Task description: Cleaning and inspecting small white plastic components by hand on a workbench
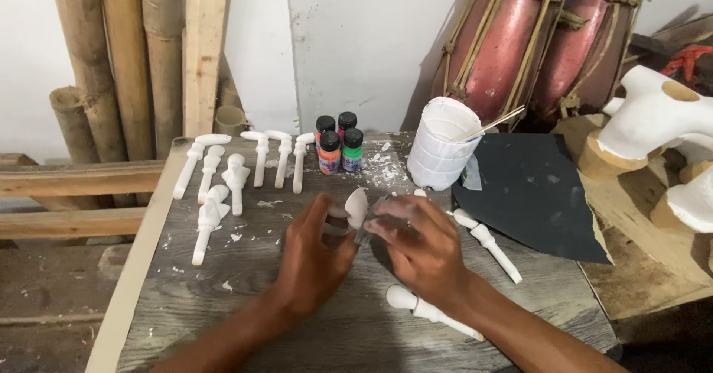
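Both forearms reach up from the near edge of the grey board (245,321). At the board's middle, a small white carved piece (356,206) is pinched between the left hand (312,258) and the right hand (423,250); its rounded head stands just above the left thumb, and the lower part is hidden by fingers. Both hands are closed narrowly around it. It is judged light, stiff and brittle, probably dusty and easily chipped, so the thicker body is best gripped, not the thin stem. Similar white pieces (223,187) lie toward the board's far left, paint bottles (338,146) at its far edge.
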